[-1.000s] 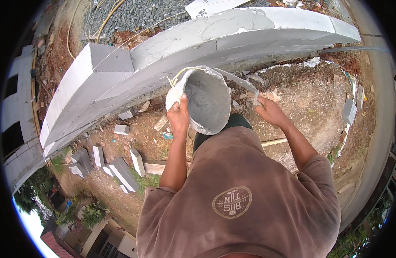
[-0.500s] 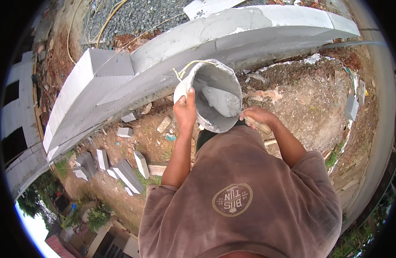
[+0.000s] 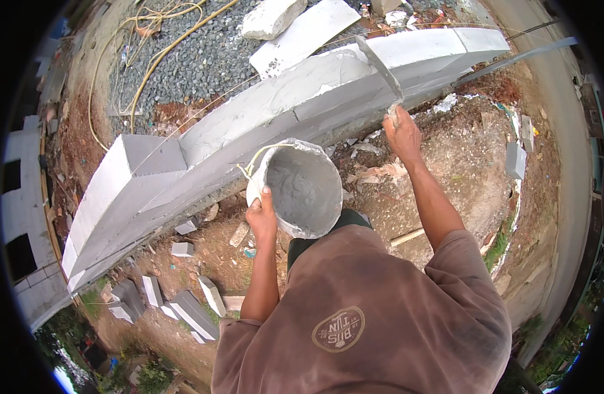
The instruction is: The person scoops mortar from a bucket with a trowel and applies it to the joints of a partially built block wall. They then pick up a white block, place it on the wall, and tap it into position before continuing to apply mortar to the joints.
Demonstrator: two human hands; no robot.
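My left hand (image 3: 261, 213) is closed on the side of a mortar-crusted bucket (image 3: 328, 169), its thumb over the rim. Wet grey mortar (image 3: 295, 192) lies inside the bucket. Ahead and to the right, my right hand (image 3: 403, 134) grips the handle of a trowel (image 3: 379, 67). Its blade reaches over the top of the low block wall (image 3: 315, 85), at or just above the surface; contact is hard to tell. Grey mortar coats part of the wall's top, left of the blade. A single block (image 3: 151, 154) stands on the wall at the left.
A string line (image 3: 213, 102) runs along the wall. Beyond it are gravel (image 3: 184, 59), a yellowish hose (image 3: 156, 62) and a white slab (image 3: 302, 39). Several loose blocks (image 3: 194, 312) lie on the ground at lower left. A wooden stick (image 3: 407, 237) is at my right.
My right hand has lifted the trowel out of the bucket and carried it forward to the wall top. My left hand still holds the bucket. The view has shifted, showing more gravel.
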